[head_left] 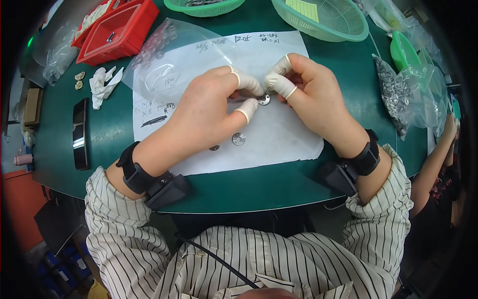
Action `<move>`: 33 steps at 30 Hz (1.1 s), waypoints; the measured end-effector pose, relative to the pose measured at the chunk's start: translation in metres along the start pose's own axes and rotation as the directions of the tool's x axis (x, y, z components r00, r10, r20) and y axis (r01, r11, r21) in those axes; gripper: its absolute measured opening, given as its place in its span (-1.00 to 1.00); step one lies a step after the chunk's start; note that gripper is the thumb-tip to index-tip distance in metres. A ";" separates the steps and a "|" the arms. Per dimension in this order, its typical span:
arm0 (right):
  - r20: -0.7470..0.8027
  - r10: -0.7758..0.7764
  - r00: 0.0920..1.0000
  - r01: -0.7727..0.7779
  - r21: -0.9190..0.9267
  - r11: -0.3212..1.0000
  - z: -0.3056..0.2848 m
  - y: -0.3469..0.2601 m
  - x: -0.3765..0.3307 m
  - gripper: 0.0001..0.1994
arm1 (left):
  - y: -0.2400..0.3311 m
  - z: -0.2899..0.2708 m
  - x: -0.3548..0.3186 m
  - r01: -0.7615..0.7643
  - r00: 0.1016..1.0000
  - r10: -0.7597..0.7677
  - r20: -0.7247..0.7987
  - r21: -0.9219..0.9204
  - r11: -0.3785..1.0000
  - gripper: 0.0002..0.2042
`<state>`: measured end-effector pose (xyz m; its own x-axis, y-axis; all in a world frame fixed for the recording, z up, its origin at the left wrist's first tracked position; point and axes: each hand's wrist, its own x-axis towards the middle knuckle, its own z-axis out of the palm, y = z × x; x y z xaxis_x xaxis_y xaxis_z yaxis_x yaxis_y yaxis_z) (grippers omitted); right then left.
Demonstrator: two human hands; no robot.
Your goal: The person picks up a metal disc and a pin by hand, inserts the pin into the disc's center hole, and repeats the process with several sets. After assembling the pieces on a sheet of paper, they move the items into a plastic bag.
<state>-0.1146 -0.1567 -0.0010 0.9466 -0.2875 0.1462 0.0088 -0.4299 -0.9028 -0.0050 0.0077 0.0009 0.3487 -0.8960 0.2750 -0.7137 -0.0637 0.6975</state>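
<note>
Pinching a small, round metal disc with holes (265,100) by its left edge, the left hand (211,102) has its thumb and forefinger closed on it, above the white paper (279,142) spread on the green bench (244,192). The right hand (318,87) bends its fingers close together just beside the disc's upper edge; whether they grip anything is too small to tell. White finger cots (285,87) cover the thumb and forefinger of both hands. Another holed disc (239,139) lies flat on the paper, nearer the body, with a darker piece (214,147) to its left, partly hidden by the left forearm.
</note>
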 end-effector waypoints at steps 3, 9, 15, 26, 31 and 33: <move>0.018 0.009 1.000 -0.008 -0.039 0.999 -0.001 -0.002 -0.001 -0.90 | -0.001 -0.001 -0.001 0.010 1.000 -0.010 -0.003 0.004 1.000 -0.85; 0.043 0.015 0.999 -0.009 -0.139 0.990 -0.002 -0.006 -0.002 -0.90 | -0.004 -0.001 -0.001 0.069 0.997 -0.068 0.028 -0.022 0.997 -0.85; 0.059 0.029 0.998 -0.022 -0.121 0.992 -0.001 -0.008 -0.002 -0.90 | -0.005 -0.002 -0.002 0.024 1.000 -0.024 0.004 0.022 0.999 -0.86; 0.146 -0.246 0.958 0.284 -0.399 0.872 -0.001 -0.015 -0.004 -0.90 | -0.010 -0.004 -0.002 0.057 0.998 -0.058 -0.028 -0.040 0.998 -0.86; 0.082 -0.209 0.974 0.224 -0.389 0.893 0.003 -0.012 -0.005 -0.89 | -0.008 -0.005 -0.001 0.041 0.999 -0.041 -0.017 0.003 0.999 -0.85; 0.093 -0.291 0.952 0.298 -0.488 0.820 0.005 -0.009 -0.004 -0.89 | -0.007 -0.005 -0.001 0.066 0.998 -0.066 -0.014 0.001 0.998 -0.85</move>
<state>-0.1173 -0.1472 0.0048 0.9287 -0.0693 0.3643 0.1321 -0.8561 -0.4997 0.0026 0.0115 -0.0006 0.4038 -0.8834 0.2379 -0.6901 -0.1233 0.7132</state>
